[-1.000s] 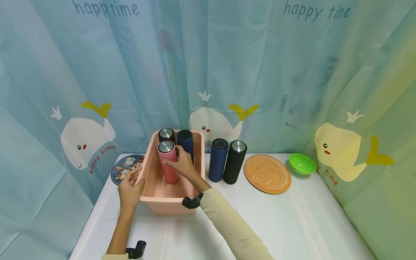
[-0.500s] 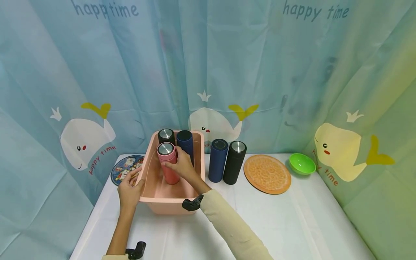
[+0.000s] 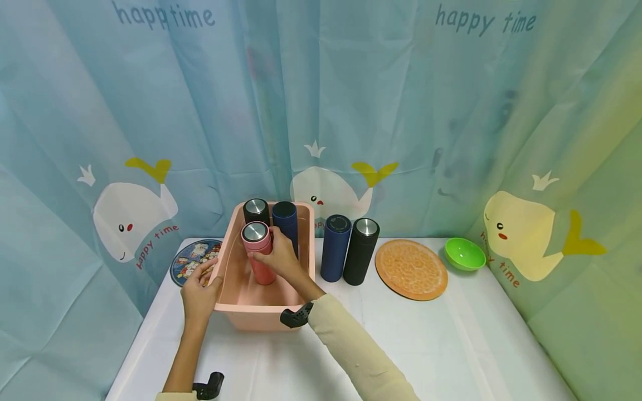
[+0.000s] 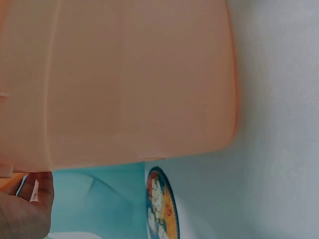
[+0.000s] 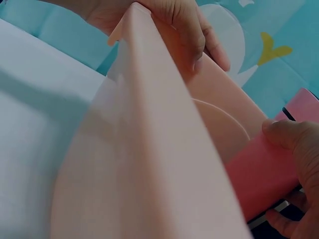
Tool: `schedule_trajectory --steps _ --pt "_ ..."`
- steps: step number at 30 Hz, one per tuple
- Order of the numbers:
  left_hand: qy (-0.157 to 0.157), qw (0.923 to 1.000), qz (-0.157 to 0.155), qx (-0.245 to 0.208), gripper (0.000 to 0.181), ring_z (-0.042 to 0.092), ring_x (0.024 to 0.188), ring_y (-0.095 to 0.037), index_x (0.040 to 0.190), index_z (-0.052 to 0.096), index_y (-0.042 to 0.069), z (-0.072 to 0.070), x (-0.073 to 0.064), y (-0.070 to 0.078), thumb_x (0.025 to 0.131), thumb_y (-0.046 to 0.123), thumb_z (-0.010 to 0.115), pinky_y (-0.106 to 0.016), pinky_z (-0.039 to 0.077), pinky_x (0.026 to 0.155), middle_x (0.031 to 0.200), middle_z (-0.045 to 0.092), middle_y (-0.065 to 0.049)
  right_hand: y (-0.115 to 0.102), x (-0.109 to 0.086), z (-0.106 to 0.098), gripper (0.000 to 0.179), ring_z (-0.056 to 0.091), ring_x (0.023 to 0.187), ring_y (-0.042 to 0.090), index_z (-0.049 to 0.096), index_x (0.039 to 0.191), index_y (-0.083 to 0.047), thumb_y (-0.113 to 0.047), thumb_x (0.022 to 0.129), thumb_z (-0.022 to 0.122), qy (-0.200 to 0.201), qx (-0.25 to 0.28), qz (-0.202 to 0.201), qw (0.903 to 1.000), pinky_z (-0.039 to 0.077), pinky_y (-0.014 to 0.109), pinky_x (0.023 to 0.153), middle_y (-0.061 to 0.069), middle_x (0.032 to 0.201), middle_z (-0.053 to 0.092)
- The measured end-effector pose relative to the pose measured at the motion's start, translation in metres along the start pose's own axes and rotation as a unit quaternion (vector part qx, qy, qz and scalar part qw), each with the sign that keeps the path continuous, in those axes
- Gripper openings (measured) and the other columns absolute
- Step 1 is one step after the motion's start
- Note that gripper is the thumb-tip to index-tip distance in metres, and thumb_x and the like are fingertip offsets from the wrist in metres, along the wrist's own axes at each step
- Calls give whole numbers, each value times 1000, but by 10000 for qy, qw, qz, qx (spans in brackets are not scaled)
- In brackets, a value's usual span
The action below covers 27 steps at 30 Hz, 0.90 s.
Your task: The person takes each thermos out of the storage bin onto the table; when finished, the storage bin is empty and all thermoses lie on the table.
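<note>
My right hand (image 3: 282,257) grips a pink thermos bottle (image 3: 262,272) with a steel-topped lid, inside a peach plastic tub (image 3: 261,319). The bottle stands nearly upright near the tub's middle; whether its base touches the floor I cannot tell. In the right wrist view, my right thumb and fingers (image 5: 281,133) wrap the bottle's side. My left hand (image 3: 199,295) holds the tub's left rim, thumb over the edge. Behind the pink bottle, a black thermos (image 3: 256,210) and a dark blue thermos (image 3: 286,220) stand in the tub, partly hidden.
Right of the tub stand another blue thermos (image 3: 336,249) and a black thermos (image 3: 361,252), close together. Further right lie an orange round mat (image 3: 412,270) and a green bowl (image 3: 465,254). A patterned round mat (image 3: 183,260) lies left of the tub. A whale-print curtain (image 3: 401,111) hangs behind.
The pink thermos bottle, in my right hand, has sunk very slightly in the tub. My left hand stays on the rim.
</note>
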<state>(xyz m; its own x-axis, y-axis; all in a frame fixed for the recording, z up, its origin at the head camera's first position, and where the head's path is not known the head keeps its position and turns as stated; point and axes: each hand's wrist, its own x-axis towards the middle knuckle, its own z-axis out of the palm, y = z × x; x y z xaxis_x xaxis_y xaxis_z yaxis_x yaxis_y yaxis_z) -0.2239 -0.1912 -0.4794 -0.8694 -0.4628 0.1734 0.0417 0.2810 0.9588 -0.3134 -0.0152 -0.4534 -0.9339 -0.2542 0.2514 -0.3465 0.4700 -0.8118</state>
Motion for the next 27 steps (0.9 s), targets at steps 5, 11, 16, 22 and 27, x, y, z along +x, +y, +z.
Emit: schedule_trajectory --steps 5,11,16,22,27 --pt "-47 9999 -20 -102 37 67 95 -1 124 64 3 0 0 1 87 1 66 -2 46 66 123 65 -26 1 0 0 71 60 118 26 45 137 -3 -22 79 81 18 -201 -201 9996 50 39 101 14 130 60" --pt "4 10000 -78 12 38 65 92 2 124 64 4 0 0 1 86 3 66 -3 47 66 119 67 -25 0 -1 0 71 60 119 25 44 137 -4 -23 79 81 -25 -286 -221 9993 50 38 102 13 131 60" --pt "-10 9999 -81 67 38 65 108 -31 125 64 5 0 -1 1 87 3 66 -15 54 74 120 67 -24 0 -2 0 72 61 117 25 44 136 -3 -24 79 82 -5 -268 -283 9992 51 38 100 14 130 61" --pt "21 9999 -105 70 38 66 106 -26 124 65 6 0 0 0 87 3 66 -11 52 72 119 67 -23 0 -3 -1 71 62 115 25 45 136 -4 -25 79 82 1 -320 -334 9989 52 37 99 13 129 62" --pt "5 10000 -80 19 38 65 108 -30 124 64 4 0 1 1 86 2 65 -2 46 67 119 67 -25 0 -2 0 71 63 114 24 46 136 -5 -26 79 82 -51 -392 -354 9986 53 36 97 12 128 63"
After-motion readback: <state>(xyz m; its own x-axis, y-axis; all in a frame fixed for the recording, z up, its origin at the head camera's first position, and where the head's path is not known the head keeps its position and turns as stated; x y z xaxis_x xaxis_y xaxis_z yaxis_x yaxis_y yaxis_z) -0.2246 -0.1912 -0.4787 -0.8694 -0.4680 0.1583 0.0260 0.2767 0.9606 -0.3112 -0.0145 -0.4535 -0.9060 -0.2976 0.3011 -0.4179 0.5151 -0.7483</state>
